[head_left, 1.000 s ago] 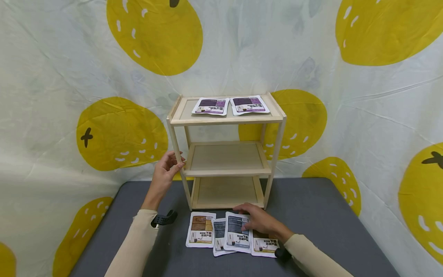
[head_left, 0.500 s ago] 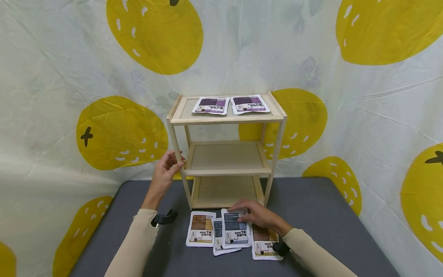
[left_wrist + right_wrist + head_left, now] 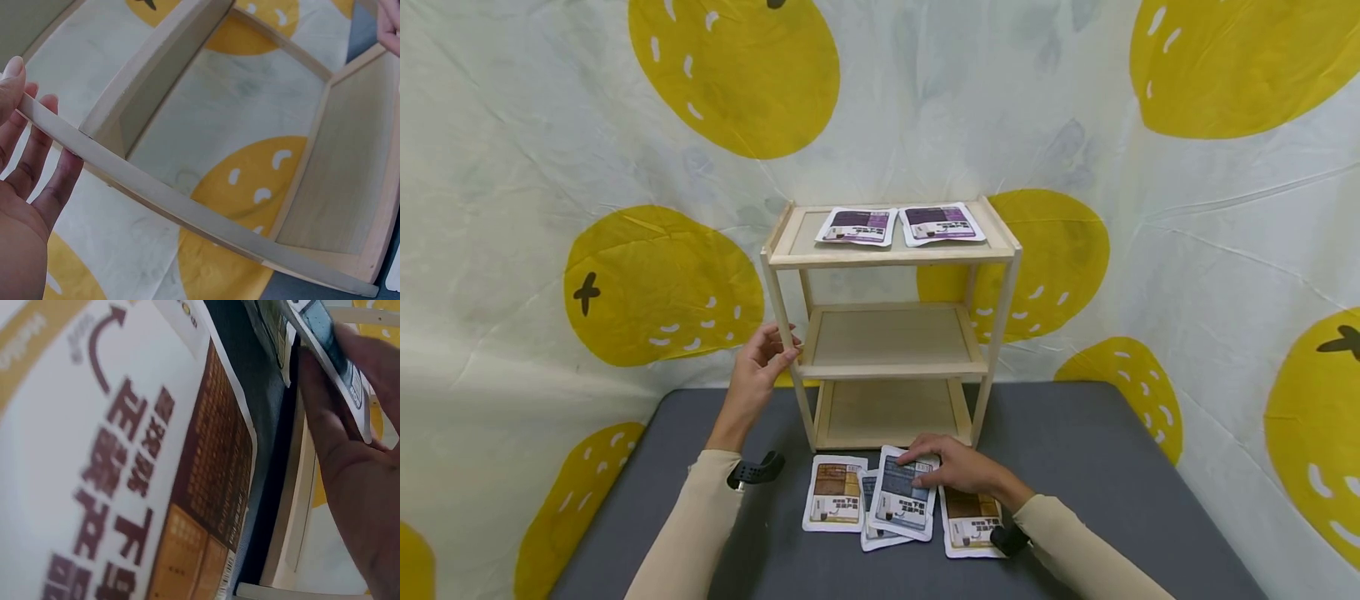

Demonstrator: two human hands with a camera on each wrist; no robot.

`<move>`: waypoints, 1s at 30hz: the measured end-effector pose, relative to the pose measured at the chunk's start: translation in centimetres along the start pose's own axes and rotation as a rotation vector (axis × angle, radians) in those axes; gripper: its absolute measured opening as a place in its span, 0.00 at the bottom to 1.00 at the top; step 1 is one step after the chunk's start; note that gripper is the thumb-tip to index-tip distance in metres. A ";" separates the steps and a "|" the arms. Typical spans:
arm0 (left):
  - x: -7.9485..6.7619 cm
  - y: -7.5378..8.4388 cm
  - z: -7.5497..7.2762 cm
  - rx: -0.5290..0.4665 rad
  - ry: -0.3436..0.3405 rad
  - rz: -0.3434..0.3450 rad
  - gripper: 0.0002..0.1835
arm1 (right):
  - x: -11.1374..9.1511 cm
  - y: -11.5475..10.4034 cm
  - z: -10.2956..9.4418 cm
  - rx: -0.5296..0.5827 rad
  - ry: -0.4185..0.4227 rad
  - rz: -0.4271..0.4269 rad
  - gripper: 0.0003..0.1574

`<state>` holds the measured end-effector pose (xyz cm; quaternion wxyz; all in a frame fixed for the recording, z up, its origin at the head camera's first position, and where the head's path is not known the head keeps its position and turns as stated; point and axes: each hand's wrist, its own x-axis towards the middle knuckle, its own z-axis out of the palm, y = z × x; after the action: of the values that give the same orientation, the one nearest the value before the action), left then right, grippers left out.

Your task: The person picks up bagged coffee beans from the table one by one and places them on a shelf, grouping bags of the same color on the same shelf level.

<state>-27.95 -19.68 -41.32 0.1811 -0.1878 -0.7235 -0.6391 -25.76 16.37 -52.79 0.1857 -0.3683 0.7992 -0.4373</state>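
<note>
My left hand (image 3: 762, 364) grips the left front post (image 3: 156, 181) of a small three-tier wooden shelf (image 3: 891, 371), thumb on one side and fingers on the other. My right hand (image 3: 964, 467) pinches the upper right edge of a blue-labelled flat pouch (image 3: 904, 493); in the right wrist view the pouch (image 3: 325, 347) stands between thumb and fingers. Another blue-labelled pouch (image 3: 880, 540) lies partly hidden beneath it. A brown-labelled pouch (image 3: 837, 493) is on the left, and a second brown-labelled pouch (image 3: 972, 529) lies under my right wrist.
Two purple-labelled pouches (image 3: 856, 227) lie side by side on the shelf's top tier. The shelf stands on a dark grey table (image 3: 1075, 483), just behind the pouches. A white curtain (image 3: 925, 100) with yellow fruit prints hangs behind it.
My right hand has lifted the upper blue-labelled pouch and shifted it left, tilting its top rightward, off the right brown-labelled pouch. My left hand has stayed on the post.
</note>
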 end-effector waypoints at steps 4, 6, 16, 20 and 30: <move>0.0 0.0 0.0 -0.003 -0.002 0.002 0.19 | -0.2 0.2 0.3 0.042 -0.002 0.012 0.18; 0.0 0.0 0.0 -0.006 -0.003 0.000 0.19 | -0.3 0.3 0.5 0.085 -0.001 0.025 0.15; -0.1 -0.1 0.1 0.001 -0.001 -0.004 0.19 | -0.4 0.8 1.4 0.171 0.109 0.112 0.20; 0.0 -0.1 0.1 -0.001 0.000 -0.005 0.19 | -0.4 1.0 1.7 0.207 0.129 0.135 0.20; -0.1 0.1 0.1 0.004 0.004 -0.001 0.19 | -0.5 0.8 1.8 0.185 0.142 0.109 0.15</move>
<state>-27.83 -19.56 -41.23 0.1827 -0.1859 -0.7244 -0.6382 -24.64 16.00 -54.41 0.1854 -0.2735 0.7855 -0.5233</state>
